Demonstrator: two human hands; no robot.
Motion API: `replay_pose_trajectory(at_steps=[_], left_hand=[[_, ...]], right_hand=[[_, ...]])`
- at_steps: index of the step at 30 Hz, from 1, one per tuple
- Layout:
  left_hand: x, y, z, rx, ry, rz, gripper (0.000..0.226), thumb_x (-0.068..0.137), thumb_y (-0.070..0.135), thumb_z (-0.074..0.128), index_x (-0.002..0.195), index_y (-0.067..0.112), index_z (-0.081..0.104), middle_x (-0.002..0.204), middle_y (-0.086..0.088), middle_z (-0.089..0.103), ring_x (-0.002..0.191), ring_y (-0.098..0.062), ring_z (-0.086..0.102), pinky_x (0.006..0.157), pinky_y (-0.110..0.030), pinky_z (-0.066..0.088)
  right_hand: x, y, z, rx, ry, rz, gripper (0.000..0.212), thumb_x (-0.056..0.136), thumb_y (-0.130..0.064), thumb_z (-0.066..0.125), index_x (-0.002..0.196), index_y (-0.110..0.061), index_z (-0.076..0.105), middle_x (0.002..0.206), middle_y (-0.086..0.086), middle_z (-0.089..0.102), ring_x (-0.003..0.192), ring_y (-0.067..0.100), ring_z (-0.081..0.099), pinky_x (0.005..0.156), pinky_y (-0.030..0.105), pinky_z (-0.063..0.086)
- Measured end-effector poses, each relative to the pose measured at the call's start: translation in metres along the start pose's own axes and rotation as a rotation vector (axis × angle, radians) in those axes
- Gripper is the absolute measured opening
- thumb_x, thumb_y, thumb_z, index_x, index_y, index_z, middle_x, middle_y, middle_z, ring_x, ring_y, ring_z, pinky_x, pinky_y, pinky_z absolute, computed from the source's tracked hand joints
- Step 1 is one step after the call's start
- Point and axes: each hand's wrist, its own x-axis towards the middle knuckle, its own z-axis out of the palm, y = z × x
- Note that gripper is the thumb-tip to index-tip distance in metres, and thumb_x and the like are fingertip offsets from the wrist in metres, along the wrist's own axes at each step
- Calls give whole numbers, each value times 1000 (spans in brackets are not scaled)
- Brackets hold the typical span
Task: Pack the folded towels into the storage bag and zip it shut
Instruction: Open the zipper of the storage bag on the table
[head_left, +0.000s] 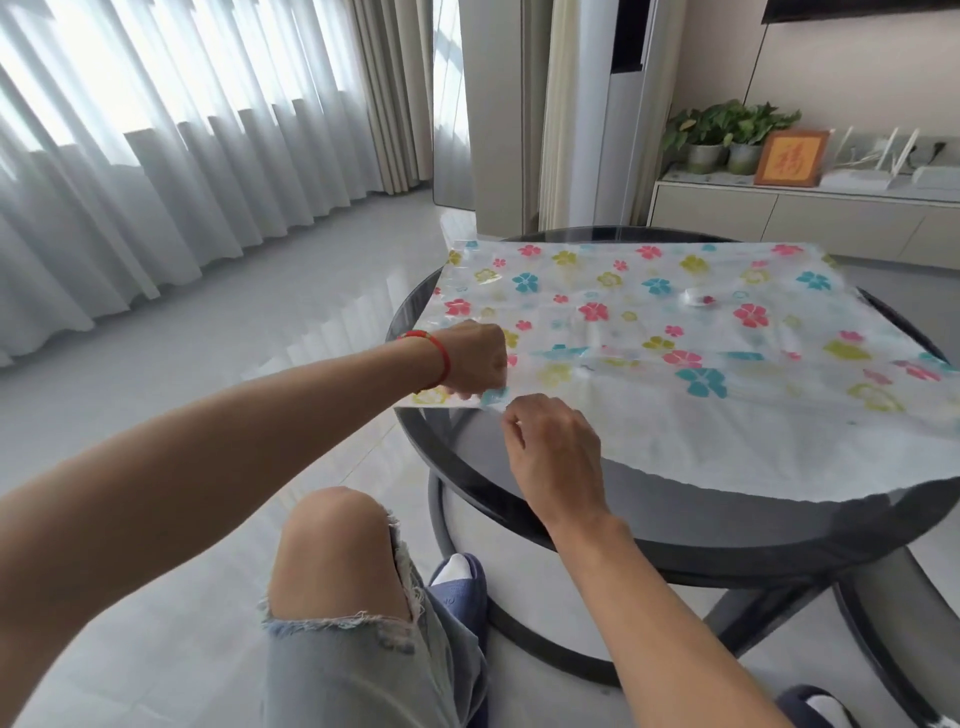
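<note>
A clear plastic storage bag (649, 322) printed with pink, blue and yellow flowers lies flat on a round dark glass table (701, 525). A white folded towel (727, 431) shows through its near half. A small round valve (698, 299) sits on the bag's top. My left hand (475, 361), with a red band on the wrist, pinches the bag's near left corner. My right hand (553, 452) pinches the same near edge right beside it, fingers closed on the plastic.
My bare knee in torn jeans (337, 561) and slippered feet (457, 577) are under the table's near left side. Curtains (182, 156) line the left wall. A low cabinet (805, 218) with potted plants and a framed picture stands behind the table.
</note>
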Motion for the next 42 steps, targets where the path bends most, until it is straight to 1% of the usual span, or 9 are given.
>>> replay_pose_trajectory(at_steps=[3,6,11,16,19,24,30,36,42], left_hand=[[6,-10,-6,-177,90,-9,24,93,8,51,94,9,75,73,-2,75,59,-19,73,61,-27,60],[13,-23,-13,-471,80,-79,22,97,7,50,96,5,71,84,-9,77,70,-25,76,71,-32,62],[12,-33,-15,-785,-60,-60,17,99,5,50,100,2,66,96,-16,73,79,-37,75,76,-44,62],[5,-23,-2,-285,96,-49,23,88,28,64,105,12,66,87,-8,72,67,-19,70,62,-32,59],[-1,-21,3,9,177,-17,21,84,26,62,90,10,74,86,-11,73,65,-18,59,59,-31,51],[2,-32,-9,-324,255,-90,20,93,14,54,86,16,72,76,-2,75,51,-16,70,48,-27,59],[11,-42,-32,-580,342,-183,14,97,19,56,95,12,69,82,-13,73,53,-28,73,45,-34,59],[11,-36,-39,-469,373,-162,19,98,27,55,93,19,71,83,-3,67,48,-21,71,40,-29,56],[11,-29,-41,-461,430,-162,27,99,19,51,90,9,74,80,-4,75,55,-23,73,56,-36,63]], right_hand=[[-11,11,2,40,-206,-38,15,92,-4,65,79,-12,62,81,6,66,77,29,60,70,37,47],[-19,18,2,13,-375,-40,10,96,-9,56,90,-15,62,92,4,68,92,28,61,78,37,45],[-4,-1,0,-19,-188,-16,30,95,-31,70,120,-19,58,102,5,71,89,26,70,68,35,57],[15,-22,3,-37,-70,-13,2,91,-13,75,90,-14,74,79,6,74,66,27,70,52,27,43],[20,-27,6,-56,-62,-23,6,84,-8,79,81,-11,76,76,7,74,63,27,68,53,29,49],[9,-24,18,7,-207,-85,16,87,3,68,75,-7,70,86,7,71,81,30,67,70,33,44],[-15,-19,25,107,-351,-14,11,96,-13,63,89,-9,70,90,9,74,86,29,68,79,36,46],[-1,-39,25,115,-196,29,42,101,-21,61,142,-23,51,121,5,70,100,27,70,78,36,56],[-15,-34,35,71,-312,-105,43,97,0,50,133,-20,61,109,4,67,107,28,60,90,39,47]])
